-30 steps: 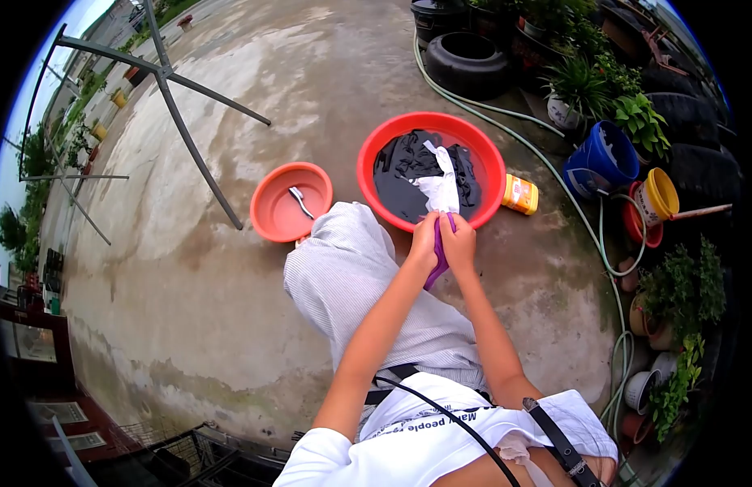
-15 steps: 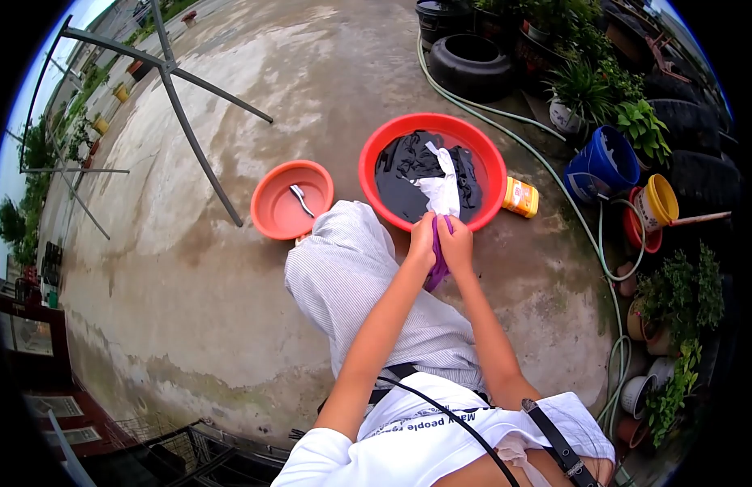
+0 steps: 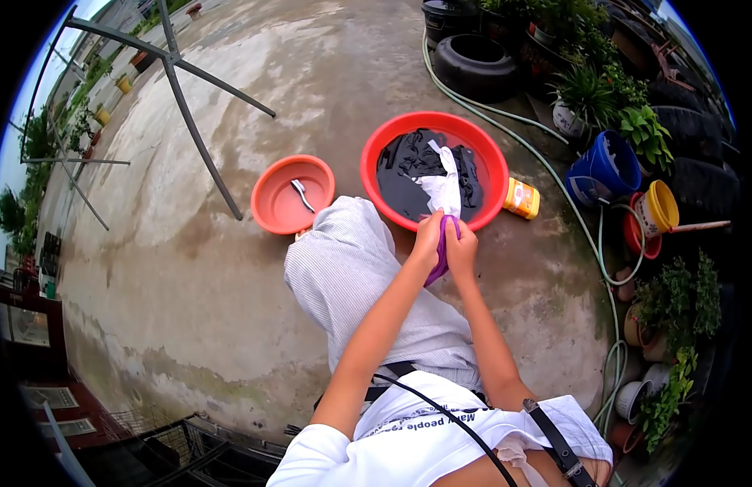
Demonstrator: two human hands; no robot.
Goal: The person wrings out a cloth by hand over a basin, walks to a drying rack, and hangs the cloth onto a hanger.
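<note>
My left hand (image 3: pixel 428 236) and my right hand (image 3: pixel 461 246) are side by side at the near rim of a large red basin (image 3: pixel 496 195). Both are closed on a purple cloth (image 3: pixel 441 261), which hangs down between them toward my lap. Dark water and black cloth (image 3: pixel 414 154) fill much of the basin. A white cloth (image 3: pixel 446 188) lies over the black one and reaches the rim near my fingertips. To the left, a smaller orange-red basin (image 3: pixel 270 213) holds a brush (image 3: pixel 301 195) with a pale head.
A yellow-orange container (image 3: pixel 522 199) stands against the large basin's right side. Farther right are a green hose (image 3: pixel 567 197), a blue bucket (image 3: pixel 587 183), a yellow bucket (image 3: pixel 661 208) and potted plants. A metal frame (image 3: pixel 189 122) stands at the upper left, a tire (image 3: pixel 475 73) behind the basin.
My hands stay close together at the rim, with small shifts in their hold. The purple cloth between them has changed shape slightly. The basins and their contents look the same.
</note>
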